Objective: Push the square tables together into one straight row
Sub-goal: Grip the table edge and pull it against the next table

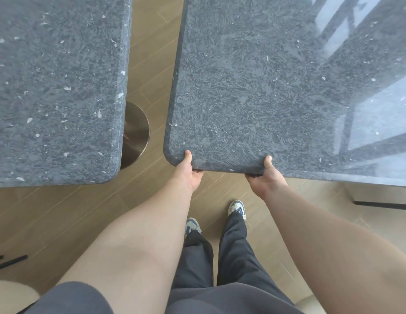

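Two square tables with dark grey speckled stone tops stand side by side with a gap of wooden floor between them. The right table (254,87) sits slightly skewed, its near left corner rounded. My left hand (189,172) grips its near edge close to that corner, thumb on top, fingers hidden underneath. My right hand (264,175) grips the same edge a little further right, thumb on top as well. The left table (54,87) stands untouched, its near right corner level with my left hand.
A round brass-coloured table base (135,134) shows in the gap under the left table. My feet (237,207) stand on the wooden floor just below the right table's edge. Dark chair legs (10,261) lie at the lower left, a dark bar (383,203) at the right.
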`<state>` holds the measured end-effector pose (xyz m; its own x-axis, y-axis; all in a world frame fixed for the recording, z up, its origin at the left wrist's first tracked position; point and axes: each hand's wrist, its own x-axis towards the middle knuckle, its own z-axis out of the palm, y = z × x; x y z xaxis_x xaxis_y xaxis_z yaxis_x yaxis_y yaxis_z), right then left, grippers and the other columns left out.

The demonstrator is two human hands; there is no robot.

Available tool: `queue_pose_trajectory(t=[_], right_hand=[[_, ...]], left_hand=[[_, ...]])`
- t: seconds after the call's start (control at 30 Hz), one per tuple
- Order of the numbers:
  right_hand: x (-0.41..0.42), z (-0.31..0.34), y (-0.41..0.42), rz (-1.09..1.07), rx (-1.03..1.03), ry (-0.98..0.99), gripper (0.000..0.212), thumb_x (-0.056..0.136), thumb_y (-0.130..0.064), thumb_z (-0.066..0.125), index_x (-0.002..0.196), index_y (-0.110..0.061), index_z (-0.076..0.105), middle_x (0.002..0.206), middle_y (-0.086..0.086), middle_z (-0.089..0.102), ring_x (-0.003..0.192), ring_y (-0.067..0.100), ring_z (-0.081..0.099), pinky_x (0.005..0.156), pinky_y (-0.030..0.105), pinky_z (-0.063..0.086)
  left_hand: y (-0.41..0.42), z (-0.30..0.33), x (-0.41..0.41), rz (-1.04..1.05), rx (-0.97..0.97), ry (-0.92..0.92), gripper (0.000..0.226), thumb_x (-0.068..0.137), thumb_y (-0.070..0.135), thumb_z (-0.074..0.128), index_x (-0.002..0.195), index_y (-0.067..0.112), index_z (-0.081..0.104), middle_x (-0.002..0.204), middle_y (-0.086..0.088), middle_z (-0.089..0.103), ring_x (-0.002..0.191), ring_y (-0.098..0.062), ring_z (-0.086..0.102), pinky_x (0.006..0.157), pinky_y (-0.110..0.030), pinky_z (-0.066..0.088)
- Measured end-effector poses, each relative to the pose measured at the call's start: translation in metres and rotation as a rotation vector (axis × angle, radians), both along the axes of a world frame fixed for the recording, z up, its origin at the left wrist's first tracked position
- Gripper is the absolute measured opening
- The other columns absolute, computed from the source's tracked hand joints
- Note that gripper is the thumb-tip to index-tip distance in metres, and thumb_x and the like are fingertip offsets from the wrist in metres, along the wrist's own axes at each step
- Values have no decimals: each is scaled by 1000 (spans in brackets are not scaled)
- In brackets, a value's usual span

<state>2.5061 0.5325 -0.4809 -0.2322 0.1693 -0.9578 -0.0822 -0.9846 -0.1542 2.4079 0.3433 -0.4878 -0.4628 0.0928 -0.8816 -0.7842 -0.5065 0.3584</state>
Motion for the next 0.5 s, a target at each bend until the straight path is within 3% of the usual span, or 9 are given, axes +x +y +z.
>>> queue_pose_trajectory(t=[0.17,0.27,0.4,0.5], right_hand=[[21,3,13,36,3,16,53,86,-30,80,129,-10,55,123,11,66,105,30,65,97,45,54],[30,3,19,59,14,17,53,87,-30,79,129,-9,54,124,12,65,105,31,65,94,46,55],[38,2,24,68,13,27,54,88,-32,77,131,-10,53,128,11,64,107,30,64,85,47,57],[43,-4,29,89,14,39,54,91,-35,74,133,-11,53,132,9,63,115,28,62,106,45,49]], left_hand=[[10,1,28,36,14,2,30,104,28,56,127,12,46,113,-14,64,101,-29,65,103,-51,51],[14,0,39,59,19,4,28,104,28,55,127,13,47,112,-13,65,101,-29,66,95,-49,54],[19,1,50,89,6,-18,29,103,27,57,126,12,48,116,-14,65,104,-30,65,104,-51,51],[21,-1,54,122,0,-44,27,101,26,61,120,11,49,114,-15,65,102,-30,66,105,-52,50]])
